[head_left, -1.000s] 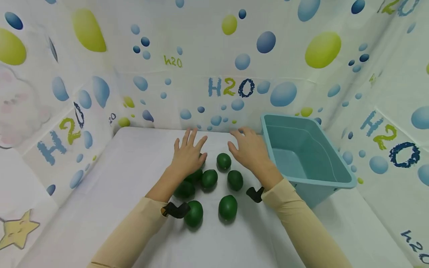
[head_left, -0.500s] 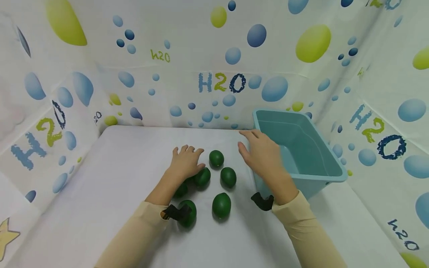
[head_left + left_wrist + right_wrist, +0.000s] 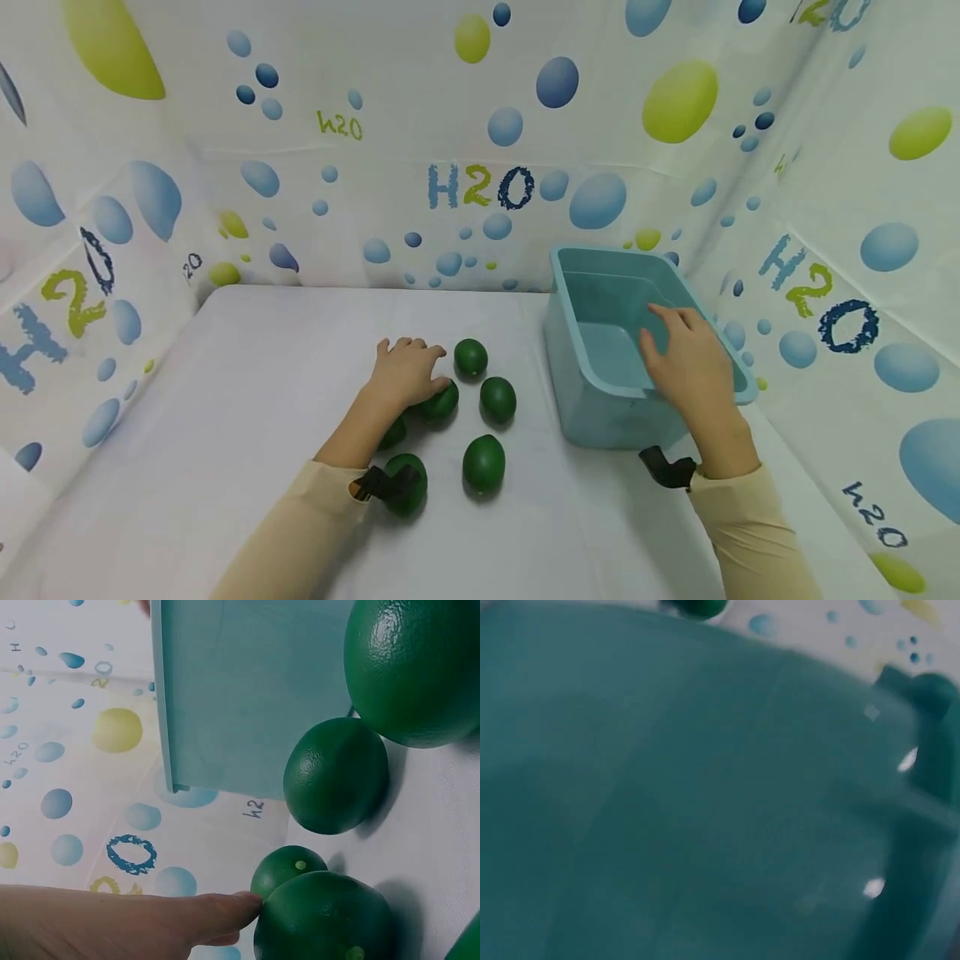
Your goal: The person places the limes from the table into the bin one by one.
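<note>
Several smooth dark green oval fruits, avocado-like, lie on the white tabletop. My left hand (image 3: 405,371) hovers at the left of the group, fingers loosely bent, with its thumb right at one fruit (image 3: 441,406). In the left wrist view a thumb (image 3: 214,913) overlaps the edge of a fruit (image 3: 322,919); the rest of the fingers are hidden there. My right hand (image 3: 693,358) is over the right side of a blue-green plastic bin (image 3: 615,421), holding nothing, fingers loosely extended. Only the bin's inner wall (image 3: 705,787) fills most of the right wrist view.
Fruits right of my left hand include a far one (image 3: 471,358), a middle one (image 3: 498,400) and a near one (image 3: 483,464). Another fruit (image 3: 411,492) is partly behind the left wrist strap. A patterned white cloth (image 3: 375,200) forms walls around the table.
My right hand has moved right, from beside the bin to over it. My left hand has drawn back slightly, its spread fingers now more bent. The head view has turned a little rightward.
</note>
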`<state>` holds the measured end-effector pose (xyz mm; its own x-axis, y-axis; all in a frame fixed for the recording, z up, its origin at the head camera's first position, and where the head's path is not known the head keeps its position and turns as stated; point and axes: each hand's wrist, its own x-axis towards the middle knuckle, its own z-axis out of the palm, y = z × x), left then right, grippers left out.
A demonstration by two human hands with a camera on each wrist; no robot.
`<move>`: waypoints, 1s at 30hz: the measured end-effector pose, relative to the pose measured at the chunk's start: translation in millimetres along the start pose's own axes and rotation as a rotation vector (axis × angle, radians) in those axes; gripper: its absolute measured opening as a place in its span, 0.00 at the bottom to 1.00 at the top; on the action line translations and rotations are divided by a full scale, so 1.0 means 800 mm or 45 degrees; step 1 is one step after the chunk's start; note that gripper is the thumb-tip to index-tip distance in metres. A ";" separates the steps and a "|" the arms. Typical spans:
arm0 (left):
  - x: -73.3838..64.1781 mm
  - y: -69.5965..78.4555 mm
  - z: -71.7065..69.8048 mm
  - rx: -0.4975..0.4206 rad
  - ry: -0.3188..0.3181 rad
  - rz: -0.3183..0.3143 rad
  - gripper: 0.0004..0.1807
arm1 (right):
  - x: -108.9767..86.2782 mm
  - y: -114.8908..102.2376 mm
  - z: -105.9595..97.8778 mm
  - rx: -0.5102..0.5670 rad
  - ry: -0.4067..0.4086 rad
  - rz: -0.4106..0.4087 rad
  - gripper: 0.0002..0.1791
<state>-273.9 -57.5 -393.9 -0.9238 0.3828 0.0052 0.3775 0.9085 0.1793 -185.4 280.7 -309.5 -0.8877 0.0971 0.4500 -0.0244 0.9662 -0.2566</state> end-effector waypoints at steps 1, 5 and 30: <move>-0.001 -0.001 0.000 -0.003 -0.008 0.002 0.28 | 0.000 0.007 0.001 -0.020 -0.024 0.021 0.23; -0.005 0.001 -0.003 -0.009 -0.079 -0.003 0.30 | -0.001 0.034 0.004 -0.094 -0.094 0.076 0.25; -0.015 0.002 -0.006 0.030 -0.255 0.107 0.38 | 0.007 0.104 -0.005 -0.034 -0.484 0.404 0.32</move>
<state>-262.4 -61.3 -388.7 -0.8585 0.4812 -0.1771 0.4566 0.8746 0.1632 -190.7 363.0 -324.7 -0.9545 0.2980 0.0086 0.2812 0.9095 -0.3062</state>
